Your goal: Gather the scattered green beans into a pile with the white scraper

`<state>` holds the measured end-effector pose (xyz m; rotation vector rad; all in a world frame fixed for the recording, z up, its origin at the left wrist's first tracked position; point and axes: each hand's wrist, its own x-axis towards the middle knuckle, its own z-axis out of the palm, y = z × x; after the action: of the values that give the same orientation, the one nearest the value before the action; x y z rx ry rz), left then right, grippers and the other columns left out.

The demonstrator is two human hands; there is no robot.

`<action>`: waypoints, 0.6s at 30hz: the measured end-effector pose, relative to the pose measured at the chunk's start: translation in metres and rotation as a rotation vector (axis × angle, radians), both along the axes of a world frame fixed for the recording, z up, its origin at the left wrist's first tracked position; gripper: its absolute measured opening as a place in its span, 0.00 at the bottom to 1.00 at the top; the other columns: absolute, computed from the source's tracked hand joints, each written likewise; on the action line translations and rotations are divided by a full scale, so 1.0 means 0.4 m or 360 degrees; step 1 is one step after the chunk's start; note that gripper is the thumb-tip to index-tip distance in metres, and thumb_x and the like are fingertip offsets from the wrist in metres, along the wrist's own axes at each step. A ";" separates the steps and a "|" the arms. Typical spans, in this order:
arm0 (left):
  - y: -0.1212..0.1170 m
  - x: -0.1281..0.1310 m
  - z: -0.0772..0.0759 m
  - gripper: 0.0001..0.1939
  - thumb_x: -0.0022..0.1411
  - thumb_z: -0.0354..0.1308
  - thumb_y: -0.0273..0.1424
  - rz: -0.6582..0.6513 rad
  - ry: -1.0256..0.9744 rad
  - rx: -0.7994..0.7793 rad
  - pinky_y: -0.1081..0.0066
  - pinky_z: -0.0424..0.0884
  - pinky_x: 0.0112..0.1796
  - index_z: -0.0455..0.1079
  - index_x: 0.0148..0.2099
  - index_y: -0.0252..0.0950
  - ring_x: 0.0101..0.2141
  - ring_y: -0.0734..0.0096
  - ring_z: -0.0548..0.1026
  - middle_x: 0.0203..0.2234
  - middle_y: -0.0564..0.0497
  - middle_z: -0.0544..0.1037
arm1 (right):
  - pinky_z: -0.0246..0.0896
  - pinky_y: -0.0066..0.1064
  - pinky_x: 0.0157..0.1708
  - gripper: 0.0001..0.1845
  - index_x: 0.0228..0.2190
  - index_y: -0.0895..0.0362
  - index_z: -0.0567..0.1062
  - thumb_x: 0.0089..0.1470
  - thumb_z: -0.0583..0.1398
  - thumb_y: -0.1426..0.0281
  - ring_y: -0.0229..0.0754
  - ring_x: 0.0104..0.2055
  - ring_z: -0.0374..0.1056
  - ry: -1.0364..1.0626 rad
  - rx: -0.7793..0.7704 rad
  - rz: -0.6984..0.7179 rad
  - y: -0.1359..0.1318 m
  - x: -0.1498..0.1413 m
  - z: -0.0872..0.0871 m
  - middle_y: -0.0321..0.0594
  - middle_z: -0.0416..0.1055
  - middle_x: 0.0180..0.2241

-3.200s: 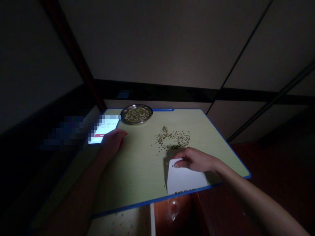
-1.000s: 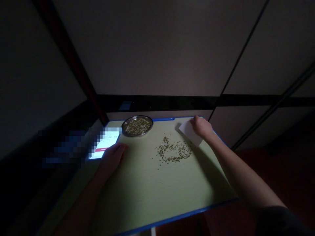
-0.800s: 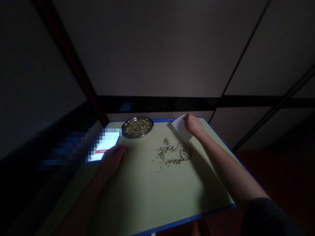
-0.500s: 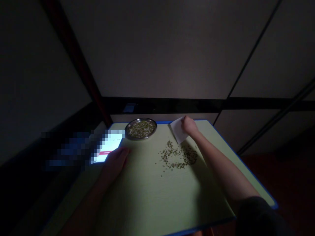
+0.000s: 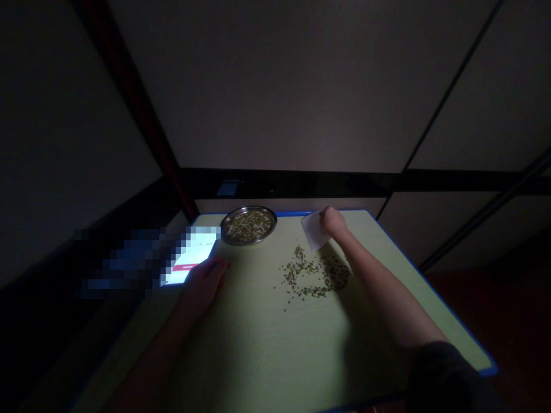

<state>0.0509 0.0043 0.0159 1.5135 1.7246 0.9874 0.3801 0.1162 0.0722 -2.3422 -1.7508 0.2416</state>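
My right hand [image 5: 334,222] is closed on a white piece of paper or card [image 5: 315,231], holding it tilted at the far side of the table, its lower edge just behind the seeds. Small green seeds, like mung beans [image 5: 301,269], lie scattered on the tabletop, with a denser patch in the shadow beside my right forearm. My left hand [image 5: 206,281] rests at the left, its fingers curled together next to a lit screen [image 5: 194,252]. Darkness hides what those fingers hold, if anything; a small reddish spot shows at their tips.
A round steel plate [image 5: 224,234] with more of the green seeds stands at the far left of the pale green table [image 5: 258,355], which has a blue edge. Behind it rise dark cabinet panels [image 5: 284,86] with a black band. Much of the left side is in deep shadow.
The white paper has swung slightly and stands more upright in my right hand. The whole view has shifted a little; the seeds and my left hand look much the same.
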 end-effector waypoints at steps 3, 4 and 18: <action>0.002 -0.004 -0.003 0.19 0.58 0.50 0.48 -0.0014 0.0035 0.0009 0.72 0.59 0.21 0.69 0.34 0.37 0.18 0.71 0.65 0.15 0.57 0.67 | 0.61 0.29 0.47 0.17 0.48 0.64 0.74 0.61 0.53 0.69 0.48 0.52 0.70 -0.0029 0.0029 -0.0017 -0.011 0.025 -0.004 0.57 0.74 0.47; 0.003 -0.005 -0.005 0.19 0.58 0.50 0.48 -0.0017 0.0053 0.0011 0.71 0.59 0.21 0.69 0.33 0.37 0.18 0.71 0.65 0.15 0.57 0.67 | 0.61 0.29 0.47 0.17 0.47 0.64 0.74 0.61 0.53 0.69 0.48 0.52 0.70 -0.0038 0.0036 -0.0023 -0.015 0.034 -0.005 0.57 0.74 0.47; 0.013 -0.009 -0.008 0.19 0.59 0.50 0.47 -0.0020 0.0085 0.0001 0.72 0.60 0.22 0.68 0.33 0.36 0.19 0.72 0.65 0.15 0.56 0.67 | 0.62 0.30 0.46 0.19 0.48 0.65 0.73 0.62 0.52 0.67 0.50 0.51 0.71 -0.0114 0.0067 -0.0201 -0.083 0.183 -0.027 0.60 0.74 0.47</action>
<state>0.0474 0.0094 0.0128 1.5622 1.7497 0.9488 0.4533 0.0829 0.0613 -2.4478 -1.6136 0.1009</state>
